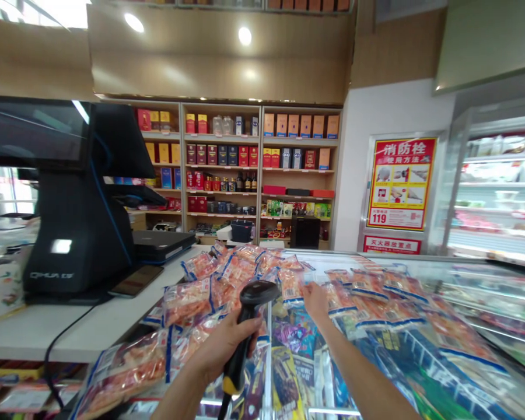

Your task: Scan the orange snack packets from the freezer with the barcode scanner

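Head view: which step is in hand?

Judged from the pose, packs are being handled with a scanner. The left hand (240,335) is wrapped around the handle of the scanner (258,291), and the scanner's head is raised over the packs (187,298).

What is the state of the right hand (316,300)?

Its fingers are curled at the edge of one pack (291,286). Whether they grasp that pack or only touch it cannot be told.

Where do the packs lie?

They lie in two groups on a glass top (330,259): one around and left of the scanner, reaching to the counter (87,332), the other right of the right hand. Coloured bags (286,376) show beneath the glass.

What does the next move call for?

As a judgement, it calls for the scanner's head square to a printed code and for flat film; creases or glare may spoil a reading.

Which labels can be read?

The terminal (79,233) carries "QIHUA" on its base; the characters after it are unclear. The poster (402,184) reads "消防栓 使用方法" (hydrant, method of use), with the number "119". The sign (391,245) below it reads "灭火器放置点" (extinguisher location).

And the packs and shelf boxes (222,155)?

Pack lettering is too small to read. The boxes bear marks, but no brand can be made out.
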`<action>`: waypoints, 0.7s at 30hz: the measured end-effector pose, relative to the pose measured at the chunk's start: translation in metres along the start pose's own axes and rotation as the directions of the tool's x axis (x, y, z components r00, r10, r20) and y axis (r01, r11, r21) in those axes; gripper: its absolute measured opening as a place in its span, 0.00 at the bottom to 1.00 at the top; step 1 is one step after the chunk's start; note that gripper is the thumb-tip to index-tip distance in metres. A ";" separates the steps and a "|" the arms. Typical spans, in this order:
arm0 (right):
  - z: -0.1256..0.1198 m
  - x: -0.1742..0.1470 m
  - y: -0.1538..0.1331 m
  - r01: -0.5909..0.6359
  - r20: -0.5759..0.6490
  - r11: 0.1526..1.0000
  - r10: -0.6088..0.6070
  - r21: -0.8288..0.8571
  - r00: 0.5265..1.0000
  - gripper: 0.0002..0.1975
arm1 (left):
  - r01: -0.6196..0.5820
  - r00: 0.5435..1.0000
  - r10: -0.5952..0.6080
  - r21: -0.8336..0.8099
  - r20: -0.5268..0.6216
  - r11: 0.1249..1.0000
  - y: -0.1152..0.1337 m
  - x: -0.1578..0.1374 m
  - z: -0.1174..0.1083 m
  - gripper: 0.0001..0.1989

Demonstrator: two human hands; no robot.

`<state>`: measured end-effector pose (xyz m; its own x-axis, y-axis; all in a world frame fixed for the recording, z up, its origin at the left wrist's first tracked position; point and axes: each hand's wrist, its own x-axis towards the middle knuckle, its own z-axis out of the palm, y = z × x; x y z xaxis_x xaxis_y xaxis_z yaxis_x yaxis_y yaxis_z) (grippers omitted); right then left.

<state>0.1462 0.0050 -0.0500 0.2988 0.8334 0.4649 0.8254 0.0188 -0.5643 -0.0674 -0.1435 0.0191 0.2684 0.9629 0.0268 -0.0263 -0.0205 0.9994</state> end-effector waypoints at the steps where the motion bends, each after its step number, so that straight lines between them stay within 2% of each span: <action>1: -0.003 0.000 0.002 0.001 -0.044 0.999 0.001 0.032 0.999 0.11 | -0.006 1.000 0.006 -0.002 0.010 1.000 0.001 0.000 0.002 0.08; 5: -0.013 0.000 0.009 0.041 -0.193 0.991 -0.015 0.130 0.981 0.12 | -0.011 1.000 0.011 -0.018 0.018 1.000 0.004 -0.002 0.007 0.07; 8: -0.015 0.002 0.014 0.081 -0.247 0.983 -0.038 0.166 0.968 0.13 | -0.019 0.999 0.020 -0.032 0.032 0.999 0.004 -0.001 0.008 0.07; 15: -0.023 0.004 0.017 0.105 -0.255 0.979 -0.059 0.173 0.965 0.13 | -0.036 0.995 0.040 -0.041 0.089 0.999 0.002 0.003 0.014 0.07; 18: -0.033 0.006 0.021 0.082 -0.235 0.988 -0.049 0.130 0.971 0.13 | -0.042 0.992 0.049 -0.057 0.113 0.997 0.004 0.004 0.018 0.07; 21: -0.048 0.014 0.032 0.031 -0.248 0.997 -0.012 0.072 0.969 0.13 | -0.039 0.995 0.042 -0.039 0.085 0.998 0.007 0.007 0.019 0.08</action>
<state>0.1999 -0.0093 -0.0286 0.3982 0.6703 0.6262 0.7977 0.0840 -0.5972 -0.0474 -0.1425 0.0264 0.3483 0.9347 0.0704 -0.0746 -0.0472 0.9961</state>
